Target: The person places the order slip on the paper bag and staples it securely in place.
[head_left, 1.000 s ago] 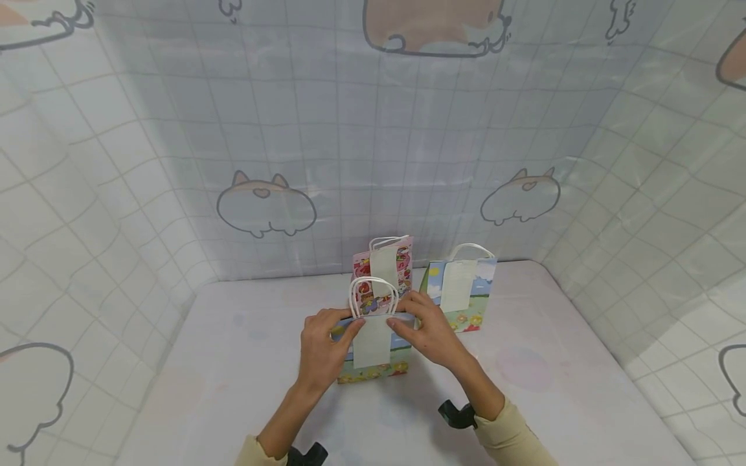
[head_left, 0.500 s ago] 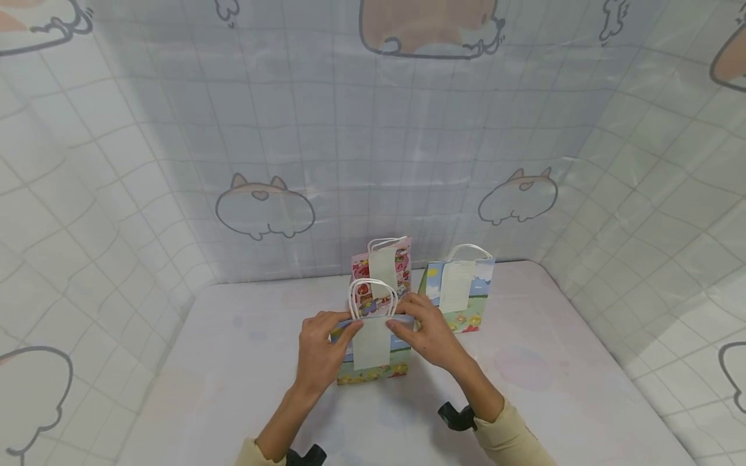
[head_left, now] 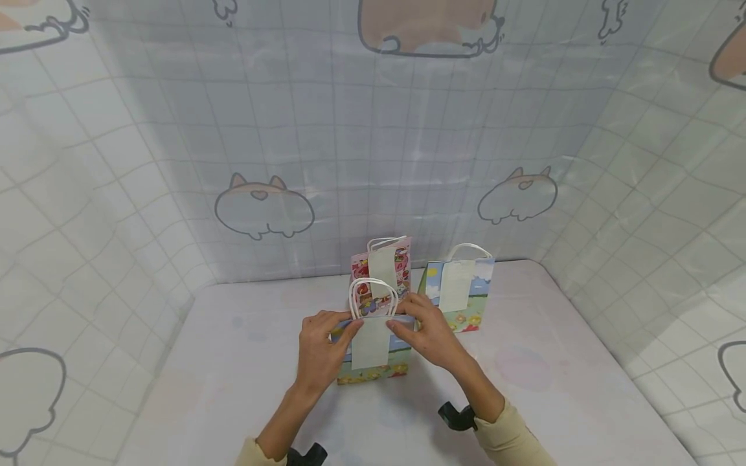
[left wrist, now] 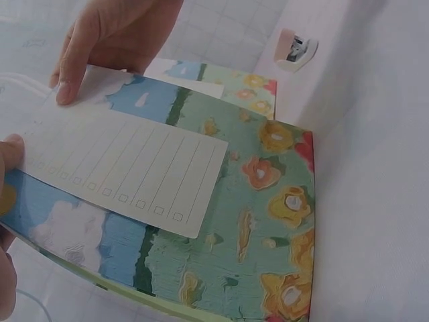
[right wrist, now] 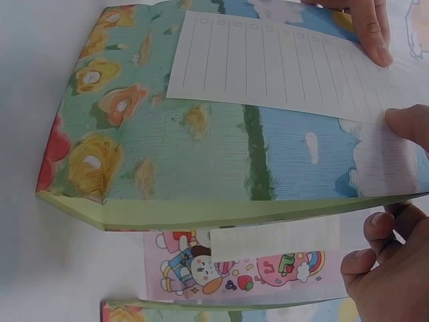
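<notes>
A small paper gift bag [head_left: 402, 357], printed with sky, grass and yellow flowers, stands upright on the table. My left hand [head_left: 320, 353] pinches its top edge at the left, thumb in front. My right hand [head_left: 432, 335] pinches the same edge at the right, its thumb in front and other fingers behind. Between the thumbs, a white paper slip [head_left: 370, 346] lies flat on the bag's front; ruled lines and small checkboxes [left wrist: 141, 204] show on it in the left wrist view. White twisted handles [head_left: 373, 281] rise above the edge.
Behind stands a pink cartoon-printed bag [head_left: 359, 264] with a white slip. A second flower-printed bag [head_left: 480, 304], also with a slip, stands to the right. In the left wrist view, a small pink-and-white object with metal [left wrist: 295, 50], stapler-like, lies on the table. Patterned curtains [head_left: 384, 162] enclose the table.
</notes>
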Demonstrator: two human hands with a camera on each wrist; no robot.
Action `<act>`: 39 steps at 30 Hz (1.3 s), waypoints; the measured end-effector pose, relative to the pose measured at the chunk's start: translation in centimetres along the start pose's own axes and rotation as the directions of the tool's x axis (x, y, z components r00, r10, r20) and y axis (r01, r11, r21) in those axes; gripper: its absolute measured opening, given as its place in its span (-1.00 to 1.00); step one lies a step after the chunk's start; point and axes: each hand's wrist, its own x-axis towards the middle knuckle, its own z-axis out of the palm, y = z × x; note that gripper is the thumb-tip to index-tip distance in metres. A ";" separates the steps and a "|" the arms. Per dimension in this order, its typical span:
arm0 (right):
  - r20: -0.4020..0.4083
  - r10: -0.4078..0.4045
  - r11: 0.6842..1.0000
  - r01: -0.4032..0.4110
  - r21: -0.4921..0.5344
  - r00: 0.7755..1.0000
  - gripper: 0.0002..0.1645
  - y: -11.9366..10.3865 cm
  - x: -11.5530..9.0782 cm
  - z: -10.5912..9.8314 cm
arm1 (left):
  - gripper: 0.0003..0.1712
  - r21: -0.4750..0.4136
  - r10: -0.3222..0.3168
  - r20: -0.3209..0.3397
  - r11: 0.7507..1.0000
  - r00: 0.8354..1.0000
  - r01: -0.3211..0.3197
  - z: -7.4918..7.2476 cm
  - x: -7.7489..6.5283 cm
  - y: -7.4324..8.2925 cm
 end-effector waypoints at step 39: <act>0.260 0.547 0.831 -0.482 -0.276 0.796 -0.34 10.3 -10.5 -7.3 | -0.83 0.006 -0.021 0.018 1.000 1.000 0.021 -0.2 0.0 0.2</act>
